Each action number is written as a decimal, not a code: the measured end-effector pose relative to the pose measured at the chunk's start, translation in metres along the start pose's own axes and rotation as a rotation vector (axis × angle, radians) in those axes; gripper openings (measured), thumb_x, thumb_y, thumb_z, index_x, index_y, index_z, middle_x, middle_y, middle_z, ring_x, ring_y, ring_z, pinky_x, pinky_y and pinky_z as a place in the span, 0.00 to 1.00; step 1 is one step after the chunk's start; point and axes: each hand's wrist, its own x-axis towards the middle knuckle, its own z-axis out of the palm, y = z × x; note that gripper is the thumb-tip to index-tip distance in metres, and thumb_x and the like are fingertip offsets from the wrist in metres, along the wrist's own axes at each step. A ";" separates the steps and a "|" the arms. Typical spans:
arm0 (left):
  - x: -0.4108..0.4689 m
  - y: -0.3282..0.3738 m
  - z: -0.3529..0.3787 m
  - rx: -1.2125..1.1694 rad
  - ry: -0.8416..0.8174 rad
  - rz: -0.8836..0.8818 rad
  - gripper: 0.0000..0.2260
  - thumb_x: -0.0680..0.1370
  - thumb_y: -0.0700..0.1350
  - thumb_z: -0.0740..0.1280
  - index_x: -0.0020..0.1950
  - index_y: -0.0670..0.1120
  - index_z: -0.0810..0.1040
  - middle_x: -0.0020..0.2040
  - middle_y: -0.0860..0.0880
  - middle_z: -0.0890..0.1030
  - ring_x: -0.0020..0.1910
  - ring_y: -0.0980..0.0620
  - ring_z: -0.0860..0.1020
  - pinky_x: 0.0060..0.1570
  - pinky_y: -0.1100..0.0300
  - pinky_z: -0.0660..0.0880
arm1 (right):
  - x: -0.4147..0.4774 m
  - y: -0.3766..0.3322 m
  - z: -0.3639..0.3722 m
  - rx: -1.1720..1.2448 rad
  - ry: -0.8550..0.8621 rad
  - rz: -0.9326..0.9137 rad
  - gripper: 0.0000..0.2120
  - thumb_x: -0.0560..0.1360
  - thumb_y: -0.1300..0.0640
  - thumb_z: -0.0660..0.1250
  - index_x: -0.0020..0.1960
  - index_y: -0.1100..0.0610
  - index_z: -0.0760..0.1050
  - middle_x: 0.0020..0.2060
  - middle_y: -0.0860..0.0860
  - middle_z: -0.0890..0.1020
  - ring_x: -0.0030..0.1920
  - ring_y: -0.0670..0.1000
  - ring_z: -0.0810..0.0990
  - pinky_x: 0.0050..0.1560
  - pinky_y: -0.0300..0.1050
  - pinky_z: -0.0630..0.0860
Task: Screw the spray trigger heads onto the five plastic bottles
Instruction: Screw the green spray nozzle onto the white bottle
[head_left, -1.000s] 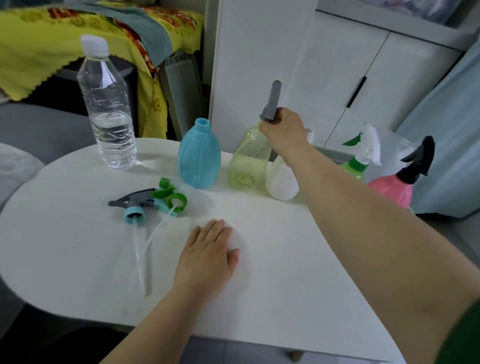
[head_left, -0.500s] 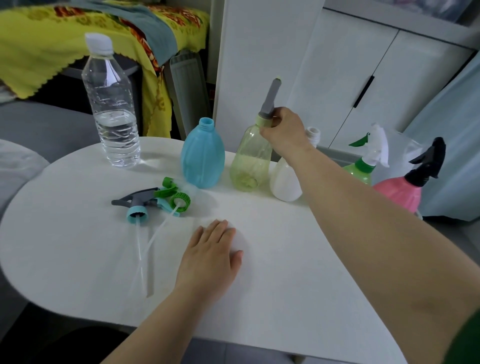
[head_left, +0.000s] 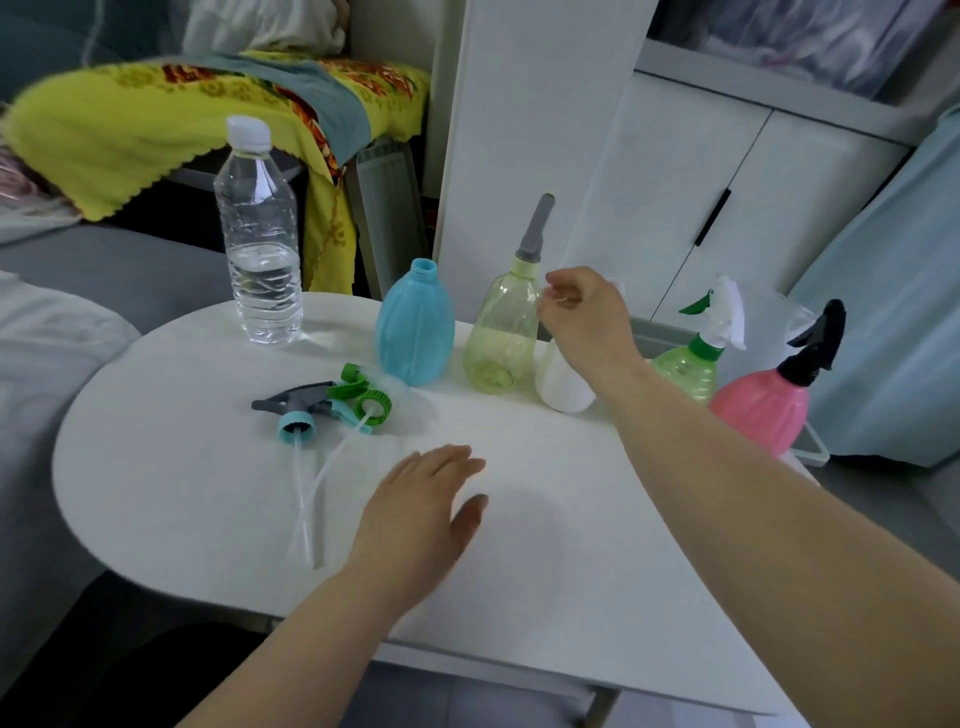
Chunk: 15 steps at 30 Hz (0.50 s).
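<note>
The right hand (head_left: 587, 317) hangs just beside the shoulder of the pale green bottle (head_left: 501, 338). Its fingers are loosely curled and hold nothing, and whether the fingertips brush the plastic is hard to tell. That bottle stands upright with a grey spray head (head_left: 538, 228) on its neck, the nozzle pointing up. Directly behind the wrist stands a white bottle (head_left: 563, 382), its top hidden by the hand. To the left of the pale green one is a blue bottle (head_left: 415, 332), neck bare.

The left hand (head_left: 431, 504) lies flat, palm down, fingers straight, on the white table (head_left: 182, 493), well apart from the bottles. Just ahead of it and to its left lie two loose spray heads touching each other, a grey one with a teal collar (head_left: 293, 413) and a green one (head_left: 363, 397), tubes trailing toward the near edge.

Off the table's right end stand a green bottle (head_left: 685, 366) with a white head and a pink bottle (head_left: 758, 413) with a black head. A water bottle (head_left: 260, 249) stands at the back left. Behind are a yellow cloth (head_left: 130, 124), a white cupboard (head_left: 727, 171) and a pale blue curtain (head_left: 893, 312).
</note>
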 end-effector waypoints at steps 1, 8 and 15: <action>-0.004 0.004 -0.013 -0.035 0.060 0.031 0.16 0.75 0.48 0.61 0.62 0.49 0.72 0.66 0.51 0.72 0.66 0.53 0.68 0.65 0.64 0.56 | -0.007 0.001 0.004 -0.021 -0.036 0.014 0.13 0.72 0.62 0.62 0.56 0.60 0.72 0.43 0.47 0.75 0.46 0.47 0.73 0.43 0.32 0.67; -0.013 -0.042 -0.086 -0.039 0.299 -0.071 0.10 0.75 0.40 0.63 0.54 0.42 0.78 0.56 0.44 0.79 0.58 0.50 0.74 0.61 0.62 0.63 | -0.047 0.002 0.068 -0.203 -0.416 0.154 0.11 0.72 0.54 0.64 0.50 0.59 0.75 0.43 0.51 0.74 0.45 0.51 0.73 0.45 0.41 0.68; -0.024 -0.114 -0.073 0.113 0.154 -0.379 0.17 0.76 0.42 0.60 0.65 0.44 0.69 0.70 0.45 0.68 0.70 0.47 0.62 0.70 0.50 0.52 | -0.052 -0.003 0.123 -0.201 -0.435 0.317 0.20 0.72 0.43 0.60 0.49 0.61 0.72 0.42 0.55 0.74 0.44 0.56 0.74 0.36 0.42 0.65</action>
